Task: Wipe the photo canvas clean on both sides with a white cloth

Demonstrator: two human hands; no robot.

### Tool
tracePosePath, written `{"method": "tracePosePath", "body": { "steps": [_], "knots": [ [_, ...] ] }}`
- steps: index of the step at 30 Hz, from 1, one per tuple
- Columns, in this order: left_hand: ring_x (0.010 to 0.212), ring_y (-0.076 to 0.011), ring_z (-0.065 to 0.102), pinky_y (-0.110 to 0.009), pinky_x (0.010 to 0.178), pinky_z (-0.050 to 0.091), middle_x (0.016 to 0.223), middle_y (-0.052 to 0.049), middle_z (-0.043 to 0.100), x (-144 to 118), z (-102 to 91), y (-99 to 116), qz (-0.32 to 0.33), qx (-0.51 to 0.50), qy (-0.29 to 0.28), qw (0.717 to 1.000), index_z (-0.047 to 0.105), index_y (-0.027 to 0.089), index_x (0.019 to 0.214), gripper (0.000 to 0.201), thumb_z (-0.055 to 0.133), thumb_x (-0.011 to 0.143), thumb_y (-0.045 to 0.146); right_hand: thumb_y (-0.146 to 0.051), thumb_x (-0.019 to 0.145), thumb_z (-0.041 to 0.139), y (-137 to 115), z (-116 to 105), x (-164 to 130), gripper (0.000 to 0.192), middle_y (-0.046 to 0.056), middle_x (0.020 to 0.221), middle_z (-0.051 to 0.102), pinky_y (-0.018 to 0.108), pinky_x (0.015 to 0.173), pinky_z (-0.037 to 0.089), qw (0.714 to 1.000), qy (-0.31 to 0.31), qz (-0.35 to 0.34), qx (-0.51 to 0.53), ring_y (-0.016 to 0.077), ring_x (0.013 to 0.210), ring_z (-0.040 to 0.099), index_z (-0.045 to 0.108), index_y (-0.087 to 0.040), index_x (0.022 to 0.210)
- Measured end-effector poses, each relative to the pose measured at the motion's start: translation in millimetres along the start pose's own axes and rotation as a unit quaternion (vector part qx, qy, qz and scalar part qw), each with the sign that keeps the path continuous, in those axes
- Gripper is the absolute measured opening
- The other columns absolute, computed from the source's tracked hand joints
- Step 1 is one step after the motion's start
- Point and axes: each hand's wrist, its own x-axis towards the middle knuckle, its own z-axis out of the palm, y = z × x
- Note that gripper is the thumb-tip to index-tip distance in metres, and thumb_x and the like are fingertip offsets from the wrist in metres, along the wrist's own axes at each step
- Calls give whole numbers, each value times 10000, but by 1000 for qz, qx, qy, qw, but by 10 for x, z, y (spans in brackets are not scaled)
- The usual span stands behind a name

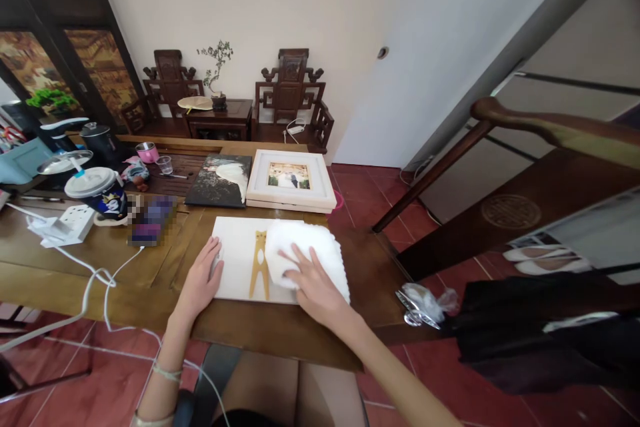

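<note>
- Head view, lower centre: left hand [203,278] flat, fingers spread, steadying white canvas [239,260] on table [150,267]
- right hand [313,283] pressed open on white cloth [310,247] over canvas's right part
- could smudge the yellow cat [259,260], or push canvas toward the near edge
- no readable writing; cup [103,190] print illegible

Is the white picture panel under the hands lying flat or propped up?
Flat: the white panel lies face up on the table, left hand on its edge, right hand pressing a white cloth.
</note>
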Motion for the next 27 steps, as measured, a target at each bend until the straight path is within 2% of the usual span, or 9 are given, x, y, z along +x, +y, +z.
{"method": "tracePosePath", "body": {
  "steps": [4,7,10,16,20,23,27],
  "knots": [
    [1422,-226,332,-429,1181,265,1476,-167,439,-2,-13,21,1,2,-4,1000,503,86,1347,475,408,948,327,65,652,387,144,-13,431,569,127,1483,426,655,1126,142,999,25,35,-4,349,1441,181,654,-116,1121],
    [1423,-225,330,-431,1180,268,1475,-169,440,-5,-18,29,1,2,-5,1000,505,85,1344,473,406,947,323,69,667,381,144,13,533,582,146,1480,427,673,1116,126,998,34,46,-8,363,1441,172,640,-98,1161],
    [1422,-226,332,-441,1179,269,1476,-160,441,-8,-17,30,0,-1,-2,1000,510,106,1342,462,412,945,321,75,649,393,33,56,379,586,140,1490,413,660,1130,106,998,31,44,-12,366,1442,159,649,-96,1147],
    [1425,-227,325,-451,1181,264,1488,-151,428,-4,-7,13,-3,-5,-7,1000,500,121,1355,463,415,950,327,89,646,386,-312,114,-249,524,92,1509,389,655,1143,115,1000,16,9,-20,360,1443,150,691,-144,1002],
    [1425,-232,326,-455,1180,265,1489,-145,429,3,1,1,-1,-5,-5,1000,499,135,1359,460,418,951,331,92,621,370,-271,43,-368,525,82,1498,411,645,1144,152,999,1,-34,8,319,1447,163,683,-168,954],
    [1425,-238,325,-450,1181,264,1489,-144,428,1,3,0,2,-8,-4,1000,500,134,1360,462,415,952,334,76,586,367,-77,-11,-183,537,80,1491,425,620,1154,133,998,1,-26,53,289,1451,165,673,-162,958],
    [1423,-247,328,-454,1179,266,1484,-139,437,-3,-4,6,1,-11,-3,1000,506,141,1358,464,418,946,335,39,619,363,90,14,311,597,127,1453,471,653,1129,128,996,39,39,74,294,1450,173,634,-151,1116]
  ]
}}
